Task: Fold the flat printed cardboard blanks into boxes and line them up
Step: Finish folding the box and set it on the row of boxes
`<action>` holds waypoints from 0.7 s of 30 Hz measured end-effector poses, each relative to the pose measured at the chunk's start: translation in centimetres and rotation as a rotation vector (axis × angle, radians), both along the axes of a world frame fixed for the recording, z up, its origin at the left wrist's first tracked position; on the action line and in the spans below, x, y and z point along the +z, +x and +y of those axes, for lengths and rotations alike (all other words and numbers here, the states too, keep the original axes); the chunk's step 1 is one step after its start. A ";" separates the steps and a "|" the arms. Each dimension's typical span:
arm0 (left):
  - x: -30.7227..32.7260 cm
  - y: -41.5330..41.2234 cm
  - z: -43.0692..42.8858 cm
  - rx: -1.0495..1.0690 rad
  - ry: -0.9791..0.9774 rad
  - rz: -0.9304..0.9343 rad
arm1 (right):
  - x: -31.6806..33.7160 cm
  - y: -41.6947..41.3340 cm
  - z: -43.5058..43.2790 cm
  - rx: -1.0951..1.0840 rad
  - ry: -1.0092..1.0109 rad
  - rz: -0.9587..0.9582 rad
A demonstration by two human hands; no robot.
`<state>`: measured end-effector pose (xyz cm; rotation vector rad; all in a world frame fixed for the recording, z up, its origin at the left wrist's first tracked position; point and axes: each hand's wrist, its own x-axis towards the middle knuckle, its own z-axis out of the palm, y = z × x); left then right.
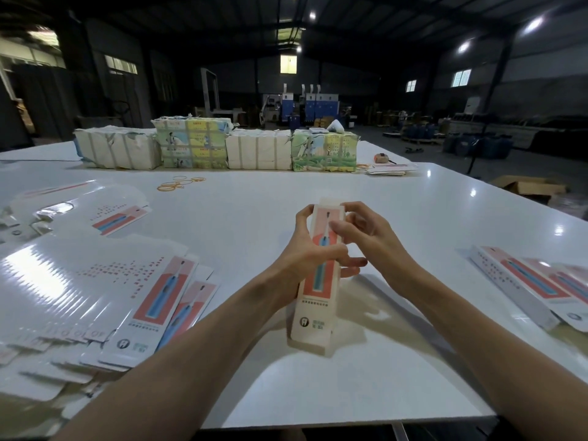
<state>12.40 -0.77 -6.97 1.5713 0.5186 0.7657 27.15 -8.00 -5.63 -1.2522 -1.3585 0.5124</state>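
- The white table (413,198) takes up most of the room in front of me. The toothbrush box (315,310) stands on it near the front edge, its bottom end on the surface and its top leaning away from the person.
- Far beyond the toothbrush box, a row of wrapped paper bundles (194,144) lines the back of the table.
- To the left of the box lies a loose spread of flat blanks (79,281), glossy and overlapping – the supply to be folded.
- To its right, well apart, a few finished boxes (521,281) lie side by side, the start of the line.
- The left hand (307,253) wraps the box's middle from behind, thumb up one side and fingers showing past the other: a full, closed hold.
- The right hand (372,237) pinches the upper part, thumb on the printed face and fingers curled at the top edge.
- The top flap (327,202) sticks up, not yet tucked. I'd judge the step is closing this end – best done by keeping the left hand's squeeze light so the tube stays square, creasing the flap on its score, then sliding it in without buckling.
- Rubber bands (179,183) lie beyond the box, towards the bundles.
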 end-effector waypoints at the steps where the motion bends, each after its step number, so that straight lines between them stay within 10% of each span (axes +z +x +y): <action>1: -0.1 0.0 0.1 -0.013 -0.032 -0.008 | -0.1 0.0 0.1 0.004 -0.013 -0.007; 7: -0.1 0.0 -0.1 -0.045 -0.046 0.064 | -0.1 0.6 0.4 -0.100 -0.018 0.230; 21: -0.1 -0.1 -1.0 -0.083 0.039 0.141 | 0.0 1.3 0.2 -0.097 0.058 0.138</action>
